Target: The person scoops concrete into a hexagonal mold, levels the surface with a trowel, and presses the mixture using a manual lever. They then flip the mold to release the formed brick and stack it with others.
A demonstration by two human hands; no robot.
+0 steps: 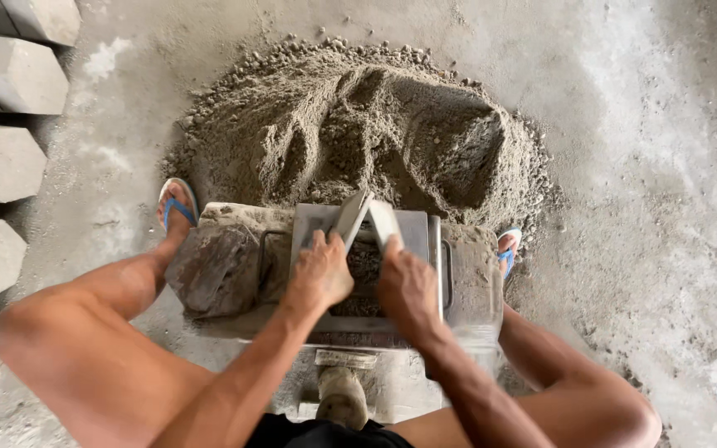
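I squat over a grey metal block mould point(425, 241) set on a mortar-crusted stand point(226, 265). My left hand point(319, 272) grips a flat metal plate point(350, 217) tilted up over the mould. My right hand point(407, 286) holds a second plate point(385, 222) that leans against the first, forming a peak. Dark damp mix point(365, 264) shows in the mould between my hands.
A large heap of grey sand-cement mix point(358, 124) lies just beyond the mould. Several cast concrete blocks point(2, 158) line the left edge. My feet in blue sandals point(178, 206) flank the stand. A stub handle point(342, 396) sits below the mould.
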